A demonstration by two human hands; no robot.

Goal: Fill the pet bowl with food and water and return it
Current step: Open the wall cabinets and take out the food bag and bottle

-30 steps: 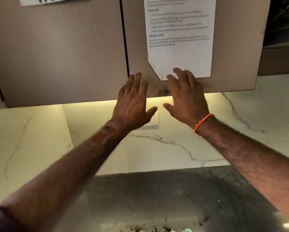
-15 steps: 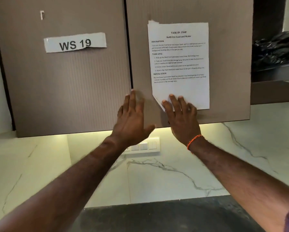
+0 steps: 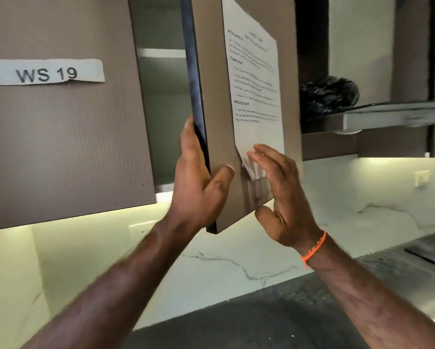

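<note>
The right-hand door (image 3: 216,102) of a brown wall cabinet stands swung part way out towards me, with a printed task sheet (image 3: 254,79) taped to its front. My left hand (image 3: 198,182) grips the door's free edge near the bottom, fingers behind it and thumb on the front. My right hand (image 3: 282,197) is flat and open against the door's front, fingertips at the sheet's lower corner. Inside the cabinet I see a shelf (image 3: 161,52) and grey walls. No pet bowl, food or water shows.
The left cabinet door (image 3: 60,147) is closed and carries a paper label reading WS 19. To the right a range hood (image 3: 387,114) holds a black crumpled bag (image 3: 329,94). Below are a marble backsplash (image 3: 236,260) and a dark countertop (image 3: 249,323).
The right cabinet door was closed with both hands flat on it. Now it has swung out, my left hand has taken hold of its edge, and my view has tilted up.
</note>
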